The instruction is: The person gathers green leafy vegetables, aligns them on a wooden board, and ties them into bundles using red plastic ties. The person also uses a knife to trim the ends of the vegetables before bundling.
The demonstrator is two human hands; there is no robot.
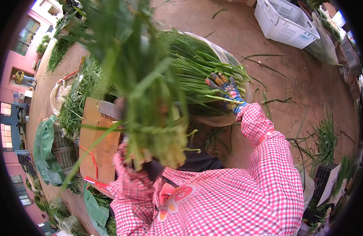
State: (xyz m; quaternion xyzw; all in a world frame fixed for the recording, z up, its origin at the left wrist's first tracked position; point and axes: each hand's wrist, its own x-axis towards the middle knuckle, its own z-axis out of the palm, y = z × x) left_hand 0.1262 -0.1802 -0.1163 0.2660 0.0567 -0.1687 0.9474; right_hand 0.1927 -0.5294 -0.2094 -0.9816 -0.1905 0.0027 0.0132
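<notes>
A large bunch of long-leaved greens (146, 97) is raised close to the camera, blurred, with its pale stalk ends (158, 147) downward. Behind it runs my left sleeve (131, 180); the bunch hides that hand, which appears to grip it. My right hand (227, 93), in a patterned glove, rests on a pile of similar greens (199, 67) with its fingers apart. One pale stalk crosses the glove near the wrist. The pile lies in a whitish plastic wrap (225, 53). Left of the raised bunch, a metal blade (107, 109) shows over a wooden board (97, 132); its other end is hidden.
A white plastic crate (287, 25) stands at the upper right. Loose stalks (267, 67) litter the brown floor (275, 85). More greens (78, 100) and a green sheet (46, 150) over a crate (63, 150) lie left. A person (22, 79) stands far off by the building.
</notes>
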